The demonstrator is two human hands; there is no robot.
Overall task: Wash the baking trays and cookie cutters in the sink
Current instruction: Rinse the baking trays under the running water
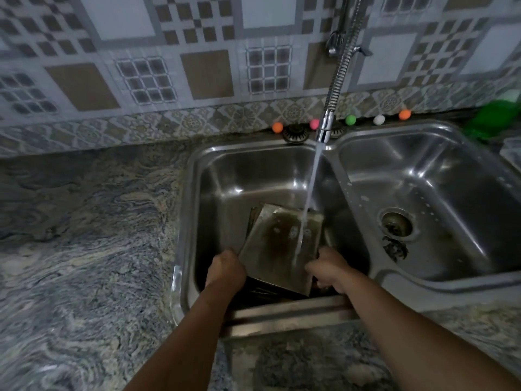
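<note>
Steel everywhere — a double sink (332, 148) set into a mottled stone counter (84, 235), and in its left basin a stained baking tray (277, 249) held tilted under the running water (310, 187) from the hose tap (327, 122). The left hand (225, 268) grips the tray's edge at about eight o'clock, fingers curled round it; the right hand (328, 268) is closed on the opposite edge at about four o'clock. The stream strikes the tray toward its two o'clock corner and runs down the face.

To do this rinse well, I'd say keep the tray slanted so the water sheets off toward the near edge, and shift it sideways so the stream sweeps the brown patches, not one spot.

Under the tray there seems to be at least one more tray (255, 218), its edge showing at eleven o'clock — the basin is too dark to be sure. The right basin holds only its drain (397, 222) and a loose strainer (394, 248) just beside it. I can't make out any cookie cutters.
</note>
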